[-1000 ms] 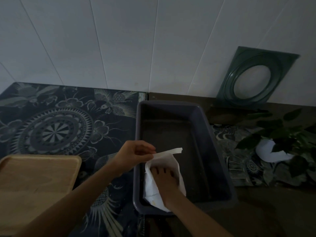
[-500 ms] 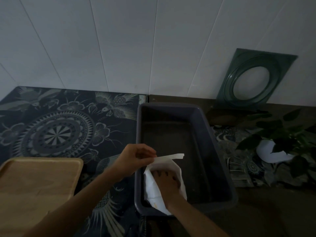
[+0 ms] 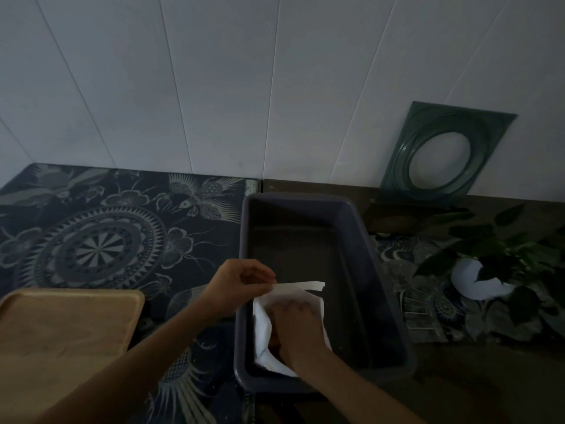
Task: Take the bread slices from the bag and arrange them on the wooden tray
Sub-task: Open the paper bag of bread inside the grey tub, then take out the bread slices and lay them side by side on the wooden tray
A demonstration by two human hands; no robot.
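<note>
A white paper bag (image 3: 263,322) lies in the near end of a dark grey plastic tub (image 3: 363,237). My left hand (image 3: 237,284) pinches the bag's upper flap at the tub's left rim and holds the mouth open. Inside the bag is my right hand (image 3: 295,327), fingers curled down; whether it grips anything is hidden. A brownish bit of bread (image 3: 273,341) shows just left of that hand, deep in the bag. The wooden tray (image 3: 61,332) sits at the lower left, with nothing on it.
A dark patterned cloth (image 3: 101,240) covers the table left of the tub. A green square frame (image 3: 440,154) leans on the white panelled wall at the back right. A leafy plant in a white pot (image 3: 477,280) stands right of the tub.
My right hand has pushed a little deeper into the bag and the flap has lifted slightly. The view has shifted down a little.
</note>
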